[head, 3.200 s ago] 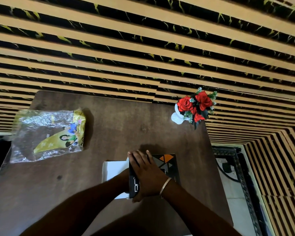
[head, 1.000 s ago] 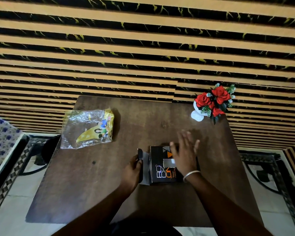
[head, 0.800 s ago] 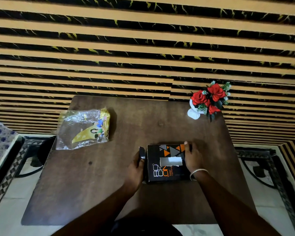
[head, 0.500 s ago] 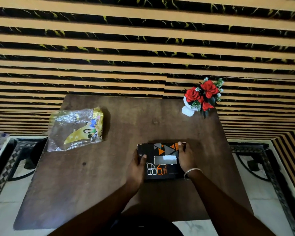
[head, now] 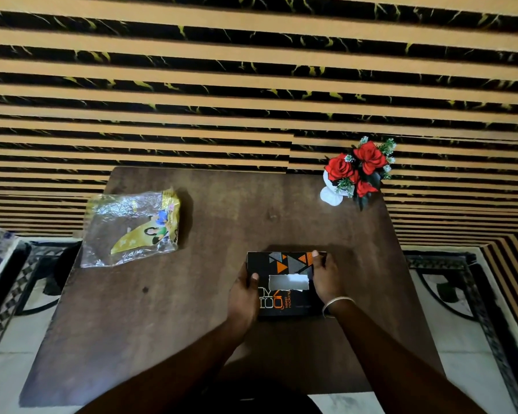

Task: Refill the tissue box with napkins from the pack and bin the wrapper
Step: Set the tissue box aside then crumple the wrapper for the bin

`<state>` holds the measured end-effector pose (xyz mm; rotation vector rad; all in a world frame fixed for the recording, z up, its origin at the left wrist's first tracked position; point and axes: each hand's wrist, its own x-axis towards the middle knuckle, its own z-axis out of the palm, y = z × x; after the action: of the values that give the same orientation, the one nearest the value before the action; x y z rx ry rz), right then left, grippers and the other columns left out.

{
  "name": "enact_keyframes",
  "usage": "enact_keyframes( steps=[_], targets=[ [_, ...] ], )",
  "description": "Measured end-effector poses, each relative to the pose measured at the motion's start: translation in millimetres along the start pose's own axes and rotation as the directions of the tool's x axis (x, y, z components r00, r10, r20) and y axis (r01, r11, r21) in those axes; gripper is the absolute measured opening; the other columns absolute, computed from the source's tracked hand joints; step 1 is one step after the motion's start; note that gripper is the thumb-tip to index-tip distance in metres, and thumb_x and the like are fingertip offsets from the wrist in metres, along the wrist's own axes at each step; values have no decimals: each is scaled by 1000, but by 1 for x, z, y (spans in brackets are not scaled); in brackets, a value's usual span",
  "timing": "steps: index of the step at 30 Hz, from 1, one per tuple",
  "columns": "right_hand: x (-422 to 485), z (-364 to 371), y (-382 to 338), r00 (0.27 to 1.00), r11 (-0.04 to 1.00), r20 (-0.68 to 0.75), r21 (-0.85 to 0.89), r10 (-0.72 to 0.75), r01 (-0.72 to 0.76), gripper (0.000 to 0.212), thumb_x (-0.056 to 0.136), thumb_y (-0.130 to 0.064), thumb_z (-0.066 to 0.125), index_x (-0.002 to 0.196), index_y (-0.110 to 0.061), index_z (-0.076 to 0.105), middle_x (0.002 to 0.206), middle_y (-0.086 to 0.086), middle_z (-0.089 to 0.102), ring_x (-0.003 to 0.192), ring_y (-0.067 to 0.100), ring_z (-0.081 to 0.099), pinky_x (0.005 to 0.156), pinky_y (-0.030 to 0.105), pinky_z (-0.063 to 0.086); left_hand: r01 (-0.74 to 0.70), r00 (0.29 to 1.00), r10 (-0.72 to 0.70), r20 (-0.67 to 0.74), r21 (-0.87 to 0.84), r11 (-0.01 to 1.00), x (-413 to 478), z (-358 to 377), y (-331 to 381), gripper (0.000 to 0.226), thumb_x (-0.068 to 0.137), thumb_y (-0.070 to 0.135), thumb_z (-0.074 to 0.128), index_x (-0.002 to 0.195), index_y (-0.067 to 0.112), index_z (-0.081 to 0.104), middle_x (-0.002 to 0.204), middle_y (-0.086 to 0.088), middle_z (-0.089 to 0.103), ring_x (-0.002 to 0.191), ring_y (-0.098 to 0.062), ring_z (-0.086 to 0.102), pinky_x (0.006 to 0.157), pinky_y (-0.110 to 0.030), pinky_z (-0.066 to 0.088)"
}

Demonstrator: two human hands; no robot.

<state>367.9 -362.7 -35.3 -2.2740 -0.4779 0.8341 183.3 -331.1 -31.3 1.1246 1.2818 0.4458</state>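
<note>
A black tissue box with orange and grey triangles lies flat near the middle of the brown table, its slot facing up with white napkin showing in it. My left hand grips the box's left end, thumb on top. Against the right end sits my right hand, with a bangle at the wrist. The flattened clear and yellow wrapper lies at the table's far left, apart from both hands.
A white vase of red roses stands at the table's far right corner. A striped orange and black wall runs behind the table. Dark metal frames stand on the tiled floor at both sides.
The box was on its side with an end flap open and white napkins showing. It now lies flat with the slot up, its end shut, and both hands at its ends.
</note>
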Motion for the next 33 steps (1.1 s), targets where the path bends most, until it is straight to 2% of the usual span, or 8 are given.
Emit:
enact_keyframes(
  steps=[5,7,10,12,15,19,24,33],
  targets=[
    [17,-4,-36,999,991,14,124,-46,43,22,98,-16,41,102,-1,57,102,19,57,96,32,54,80,34,33,-67,995,69,-75,34,997,25,-7,22,29,101,38,42,128,47,43,123,-1,66,100,-21,69,88,-50,57],
    [27,-4,-61,996,987,37,147,-77,70,25,97,-16,41,114,-5,57,108,17,58,100,32,53,83,33,33,-90,991,91,-95,14,996,41,-14,42,29,102,34,42,130,40,47,118,-5,68,99,-23,69,86,-49,57],
    [46,-3,-102,984,978,114,174,-140,119,38,102,-18,42,139,-12,45,116,10,53,112,29,51,91,32,32,-98,990,94,-102,-43,994,72,-28,81,34,104,27,41,138,24,48,117,-5,67,92,-18,69,77,-37,59],
    [57,-3,-128,976,980,156,151,-153,129,43,104,-23,41,145,-10,38,130,15,51,127,33,47,100,36,34,-116,989,109,-96,-69,991,92,-36,103,37,104,25,40,141,23,45,120,-7,66,98,-23,69,81,-45,60],
    [81,5,-160,977,986,135,54,-165,159,47,104,-28,43,145,-5,39,148,19,41,137,36,39,110,40,31,-123,987,115,-110,-62,991,128,-43,127,37,104,23,40,141,18,45,126,-10,63,109,-30,65,89,-52,56],
    [114,23,-183,982,981,86,-78,-169,176,52,102,-34,47,142,-2,44,149,20,43,138,36,38,113,42,29,-115,986,111,-124,-25,993,176,-51,137,37,102,24,42,138,15,47,130,-15,60,116,-33,61,96,-55,51],
    [146,44,-201,980,986,116,-34,-159,164,48,103,-27,45,145,-2,40,151,18,41,139,33,38,109,33,31,-157,980,155,-124,-9,987,211,-57,150,30,104,19,41,129,10,54,118,-19,65,106,-36,65,93,-54,54],
    [189,72,-209,981,986,101,-2,-164,165,50,103,-32,43,144,-3,41,148,19,45,136,35,42,108,38,34,-124,978,119,-174,-20,992,267,-56,148,21,103,20,42,118,14,57,110,-19,66,100,-37,66,90,-55,54]
  ],
)
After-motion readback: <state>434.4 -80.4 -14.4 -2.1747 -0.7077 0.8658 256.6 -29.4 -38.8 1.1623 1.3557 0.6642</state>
